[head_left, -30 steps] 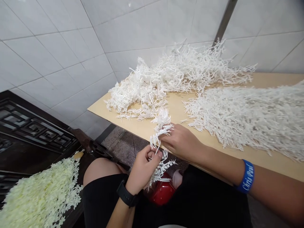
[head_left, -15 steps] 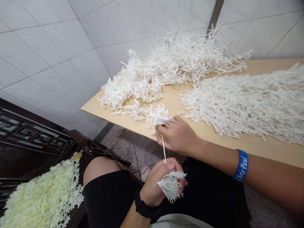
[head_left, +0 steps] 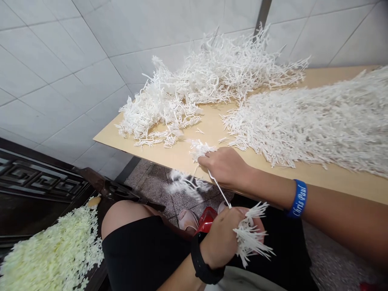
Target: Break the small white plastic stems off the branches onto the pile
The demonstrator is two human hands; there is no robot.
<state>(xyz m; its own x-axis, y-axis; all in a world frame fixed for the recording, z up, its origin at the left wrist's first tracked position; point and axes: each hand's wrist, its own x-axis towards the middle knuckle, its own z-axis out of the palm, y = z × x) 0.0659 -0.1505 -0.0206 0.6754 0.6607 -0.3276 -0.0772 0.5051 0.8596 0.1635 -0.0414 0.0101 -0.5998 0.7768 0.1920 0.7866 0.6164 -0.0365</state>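
My left hand (head_left: 222,238), low over my lap, is closed around a bunch of white plastic sprigs (head_left: 251,236) whose fanned tips stick out to the right. A thin white stem (head_left: 220,189) stretches from it up to my right hand (head_left: 228,163). The right fingers are pinched at the table's front edge, on that stem and against a white sprig cluster (head_left: 199,150). Below the edge hangs or falls a blurred white sprig piece (head_left: 184,184); its link to my fingers is unclear.
On the wooden table (head_left: 209,121) lie a tangled heap of white sprigs (head_left: 224,66) at the back and a flat pile of sprigs (head_left: 315,121) at right. Pale yellow-green blossoms (head_left: 51,250) cover a dark seat at lower left. A shiny red object (head_left: 206,220) shows between my legs.
My left hand has moved right and away from my right hand, with more stem showing between them. The blurred sprig piece now appears below the table edge. The view has shifted slightly.
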